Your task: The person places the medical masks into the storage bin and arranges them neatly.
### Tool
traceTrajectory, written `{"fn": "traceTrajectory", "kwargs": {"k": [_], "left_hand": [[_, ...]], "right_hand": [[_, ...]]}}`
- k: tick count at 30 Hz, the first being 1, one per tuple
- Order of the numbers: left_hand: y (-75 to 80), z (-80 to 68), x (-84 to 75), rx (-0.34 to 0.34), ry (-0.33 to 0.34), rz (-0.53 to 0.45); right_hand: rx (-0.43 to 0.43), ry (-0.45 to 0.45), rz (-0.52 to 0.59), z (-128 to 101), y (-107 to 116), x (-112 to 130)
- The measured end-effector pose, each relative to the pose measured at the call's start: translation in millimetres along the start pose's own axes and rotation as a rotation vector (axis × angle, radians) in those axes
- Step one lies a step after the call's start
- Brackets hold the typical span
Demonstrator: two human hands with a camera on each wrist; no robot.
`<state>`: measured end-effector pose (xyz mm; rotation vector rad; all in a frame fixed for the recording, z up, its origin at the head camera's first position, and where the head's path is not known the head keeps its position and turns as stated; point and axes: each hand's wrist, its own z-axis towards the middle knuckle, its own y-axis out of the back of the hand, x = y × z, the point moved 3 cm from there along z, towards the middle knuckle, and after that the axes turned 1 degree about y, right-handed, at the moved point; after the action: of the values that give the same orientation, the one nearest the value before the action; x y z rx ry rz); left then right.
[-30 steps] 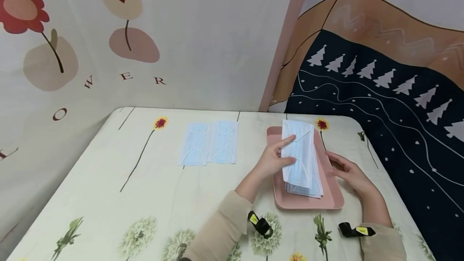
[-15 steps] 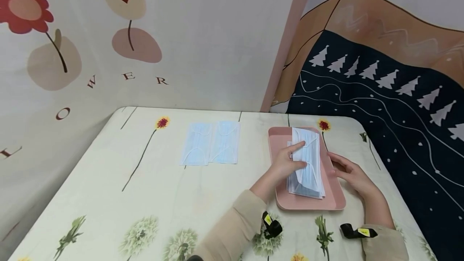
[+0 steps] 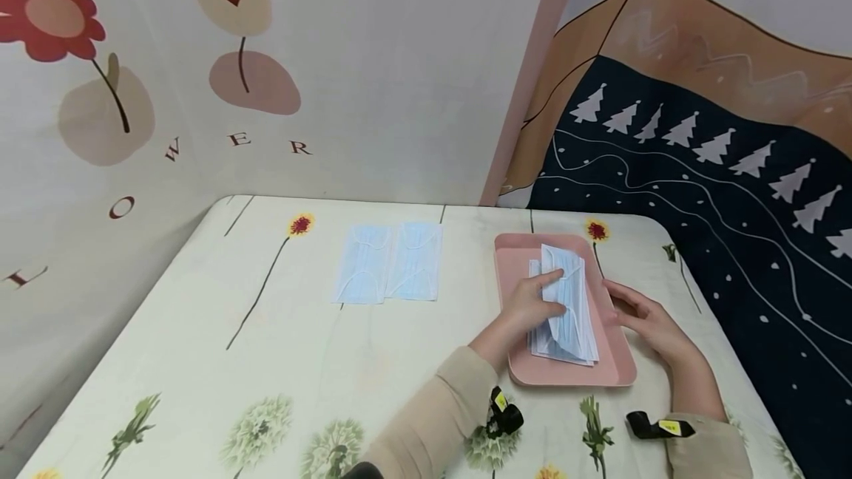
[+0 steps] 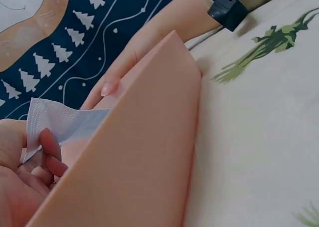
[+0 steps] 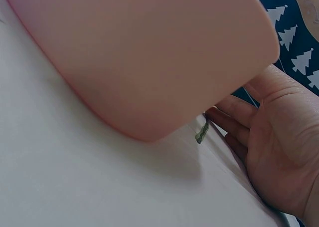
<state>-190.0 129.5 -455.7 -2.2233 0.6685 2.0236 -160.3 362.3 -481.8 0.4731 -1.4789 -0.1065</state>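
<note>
From the head view, letters "OWER" are showing on the wall (image 3: 266, 94) at 11 o'clock. The left hand (image 3: 532, 305) is pinching the top face mask (image 3: 567, 301) on the stack (image 3: 562, 346) in the pink tray (image 3: 512, 257), with two masks (image 3: 389, 263) lying at 9 o'clock on the surface (image 3: 200, 361).

From the left wrist view, the left hand's fingers (image 4: 47, 152) are curling round the mask edge.

From the right wrist view, the right hand (image 5: 279, 147) is lying relaxed, fingers straight, probably touching the tray's edge at 3 o'clock.
</note>
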Motion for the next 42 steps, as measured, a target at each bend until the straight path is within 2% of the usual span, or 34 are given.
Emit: {"fn": "traceTrajectory", "kwargs": {"k": [12, 20, 29, 34, 42], "left_hand": [[-4.6, 1.1, 3.2, 0.002, 0.026, 0.116], [-7.8, 3.6, 6.4, -0.023, 0.012, 0.282], [-11.5, 4.2, 6.3, -0.084, -0.003, 0.540], [-12.0, 0.5, 5.8, -0.108, 0.017, 0.606], [-11.5, -3.7, 4.7, -0.095, 0.006, 0.736]], "right_hand": [[0.004, 0.028, 0.020, -0.1, 1.3, -1.6], [-0.001, 0.015, 0.016, 1.0, 1.0, -2.9], [-0.009, -0.006, 0.001, 1.1, 0.6, -3.1], [-0.013, -0.019, -0.023, 1.5, 0.4, -3.4], [-0.006, -0.010, -0.009, 1.1, 0.3, -1.3]]}}
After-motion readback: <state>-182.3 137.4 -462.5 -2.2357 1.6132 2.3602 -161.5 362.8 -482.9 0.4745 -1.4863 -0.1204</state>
